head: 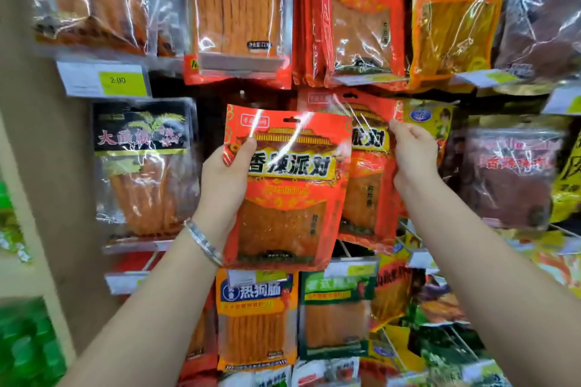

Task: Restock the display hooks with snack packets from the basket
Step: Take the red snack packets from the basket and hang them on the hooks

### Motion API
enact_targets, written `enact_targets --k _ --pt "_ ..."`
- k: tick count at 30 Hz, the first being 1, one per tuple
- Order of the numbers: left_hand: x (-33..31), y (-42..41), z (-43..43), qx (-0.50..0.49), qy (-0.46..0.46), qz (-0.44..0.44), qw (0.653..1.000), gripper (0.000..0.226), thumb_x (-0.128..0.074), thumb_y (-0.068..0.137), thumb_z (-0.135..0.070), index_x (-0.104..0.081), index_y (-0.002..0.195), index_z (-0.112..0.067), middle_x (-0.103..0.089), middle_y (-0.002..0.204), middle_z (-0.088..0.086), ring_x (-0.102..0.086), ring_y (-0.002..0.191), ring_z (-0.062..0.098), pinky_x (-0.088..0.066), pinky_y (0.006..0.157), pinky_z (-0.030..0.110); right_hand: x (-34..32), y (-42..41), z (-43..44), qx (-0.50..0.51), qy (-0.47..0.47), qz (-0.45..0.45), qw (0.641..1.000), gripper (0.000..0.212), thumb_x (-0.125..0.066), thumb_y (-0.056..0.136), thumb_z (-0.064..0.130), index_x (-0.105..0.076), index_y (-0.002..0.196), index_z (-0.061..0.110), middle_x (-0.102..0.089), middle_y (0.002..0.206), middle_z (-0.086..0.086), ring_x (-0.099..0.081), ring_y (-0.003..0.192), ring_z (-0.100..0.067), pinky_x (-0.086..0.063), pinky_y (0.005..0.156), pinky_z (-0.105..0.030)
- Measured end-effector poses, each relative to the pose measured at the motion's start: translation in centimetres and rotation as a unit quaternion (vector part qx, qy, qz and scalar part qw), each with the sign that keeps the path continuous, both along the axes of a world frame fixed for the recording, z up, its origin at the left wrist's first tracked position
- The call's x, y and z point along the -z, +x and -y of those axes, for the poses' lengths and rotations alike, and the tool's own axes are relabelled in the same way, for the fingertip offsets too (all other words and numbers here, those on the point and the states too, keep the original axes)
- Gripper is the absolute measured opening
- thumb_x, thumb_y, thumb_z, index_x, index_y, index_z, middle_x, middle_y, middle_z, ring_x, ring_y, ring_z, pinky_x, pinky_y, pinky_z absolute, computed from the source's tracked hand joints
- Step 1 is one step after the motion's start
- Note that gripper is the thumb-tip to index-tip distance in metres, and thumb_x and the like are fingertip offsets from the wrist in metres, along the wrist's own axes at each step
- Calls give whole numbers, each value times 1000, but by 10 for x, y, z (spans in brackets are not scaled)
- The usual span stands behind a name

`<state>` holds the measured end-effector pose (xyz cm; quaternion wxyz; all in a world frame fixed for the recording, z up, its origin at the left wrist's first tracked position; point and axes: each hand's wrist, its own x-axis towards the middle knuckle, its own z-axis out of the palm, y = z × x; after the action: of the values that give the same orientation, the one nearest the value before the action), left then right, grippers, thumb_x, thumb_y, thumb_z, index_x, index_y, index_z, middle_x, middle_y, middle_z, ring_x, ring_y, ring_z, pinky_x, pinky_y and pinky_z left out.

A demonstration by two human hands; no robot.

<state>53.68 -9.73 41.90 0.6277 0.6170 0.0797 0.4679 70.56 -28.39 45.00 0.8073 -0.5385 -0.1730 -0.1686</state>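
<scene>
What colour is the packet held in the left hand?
The packet is red with a yellow title band; head view.

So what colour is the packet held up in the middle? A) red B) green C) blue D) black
A: the packet that the left grip holds is red, with a yellow band of writing; the right grip holds a second packet, also red.

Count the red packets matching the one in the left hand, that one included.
3 faces visible: front packet in the left hand; second packet beside it, gripped by the right hand; upper packet on the row above. More may be stacked behind those two.
</scene>
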Motion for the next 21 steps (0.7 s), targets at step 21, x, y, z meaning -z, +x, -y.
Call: enact_targets --k 21 --pt "7 41 28 40 43 -12 998 16 -63 81 -47 -66 79 -32 -69 89 10 -67 84 26 -54 79 49 17 -10 -5 -109 -131 76 982 24 -67 79 46 -67 87 23 -71 100 -6 -66 97 -25 -51 91 -47"
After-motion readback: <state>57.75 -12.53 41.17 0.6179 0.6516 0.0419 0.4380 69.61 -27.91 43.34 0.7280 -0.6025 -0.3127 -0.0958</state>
